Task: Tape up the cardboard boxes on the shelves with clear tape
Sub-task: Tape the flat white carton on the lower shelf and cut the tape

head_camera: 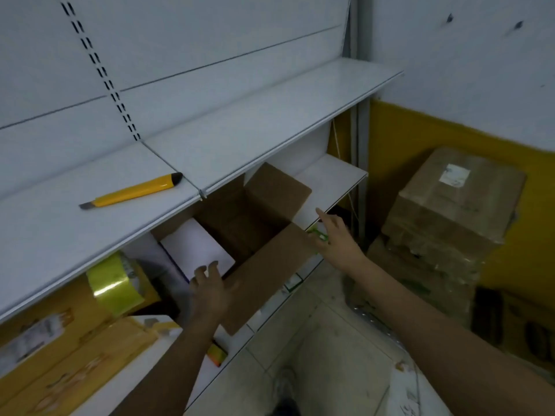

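An open brown cardboard box (258, 223) stands on the lower shelf with its flaps up; a white flat item (195, 250) lies inside at its left. My left hand (210, 291) rests with spread fingers on the near flap (270, 274). My right hand (335, 238) reaches with straight fingers to the near flap's right end, beside a small green item. A roll of clear, yellowish tape (115, 282) stands on the lower shelf to the left of the box.
A yellow utility knife (135, 190) lies on the upper white shelf (270, 127). Yellow packages (69, 355) fill the lower left. Sealed wrapped cartons (450, 211) are stacked on the floor at right, by the yellow wall. Tiled floor lies below.
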